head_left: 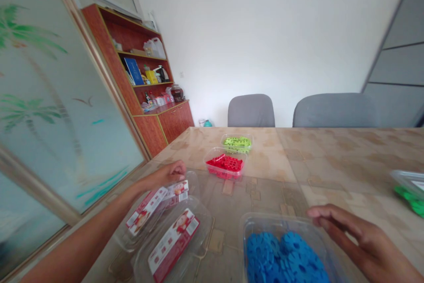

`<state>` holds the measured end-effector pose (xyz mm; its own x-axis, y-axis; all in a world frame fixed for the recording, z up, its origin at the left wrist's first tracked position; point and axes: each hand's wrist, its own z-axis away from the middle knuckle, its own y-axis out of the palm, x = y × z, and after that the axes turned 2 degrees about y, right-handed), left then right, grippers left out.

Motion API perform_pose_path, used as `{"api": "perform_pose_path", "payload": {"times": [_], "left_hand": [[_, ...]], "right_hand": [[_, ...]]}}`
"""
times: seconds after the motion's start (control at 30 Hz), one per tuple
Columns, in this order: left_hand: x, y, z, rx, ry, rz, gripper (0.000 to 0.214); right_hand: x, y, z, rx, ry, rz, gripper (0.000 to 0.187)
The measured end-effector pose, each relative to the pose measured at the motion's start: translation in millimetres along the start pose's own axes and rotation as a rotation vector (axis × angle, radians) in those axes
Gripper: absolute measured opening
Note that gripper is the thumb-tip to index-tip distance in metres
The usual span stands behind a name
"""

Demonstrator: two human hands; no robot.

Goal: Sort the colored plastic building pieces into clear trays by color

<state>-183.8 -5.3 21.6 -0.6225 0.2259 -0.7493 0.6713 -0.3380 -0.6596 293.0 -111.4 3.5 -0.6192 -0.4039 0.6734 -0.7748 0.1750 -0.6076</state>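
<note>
My left hand (172, 171), fingers curled, is at the far edge of a clear plastic lid (192, 189) with a red and white label. Two more labelled lids, one on the left (127, 239) and one nearer me (203, 216), lie partly overlapping on the table. At the lower middle stands a clear plastic tub (247, 220) of blue notched disc pieces (285, 254). My right hand (356, 234) is by the tub's far right corner, thumb and fingers apart with nothing between them; whether the fingertips touch the rim I cannot tell.
Farther along the table (265, 186) stand a tub of red pieces (225, 164) and one of light green pieces (237, 142). A lidded tub with green pieces (410, 199) is at the right edge. Two grey chairs (251, 111) stand behind; a wooden cabinet (149, 128) is back left.
</note>
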Motion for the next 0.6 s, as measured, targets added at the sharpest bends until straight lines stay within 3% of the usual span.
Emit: {"api": "perform_pose_path", "payload": {"times": [0.17, 0.43, 0.53, 0.6], "left_hand": [[-14, -32.7, -3, -0.137, -0.003, 0.097, 0.054], [-71, -59.9, -2, -0.203, 0.064, 0.110, 0.032], [-98, -59.6, 0, -0.289, 0.159, 0.079, 0.028], [-121, -45.6, 0, -0.336, 0.234, 0.043, 0.029]], "right_hand": [[-2, -1, 1, 0.028, 0.026, 0.007, 0.024], [8, -4, -3, -0.025, 0.000, 0.008, 0.027], [9, -6, -4, -0.057, -0.007, 0.021, 0.029], [12, -9, -1, -0.061, -0.002, 0.026, 0.029]]}}
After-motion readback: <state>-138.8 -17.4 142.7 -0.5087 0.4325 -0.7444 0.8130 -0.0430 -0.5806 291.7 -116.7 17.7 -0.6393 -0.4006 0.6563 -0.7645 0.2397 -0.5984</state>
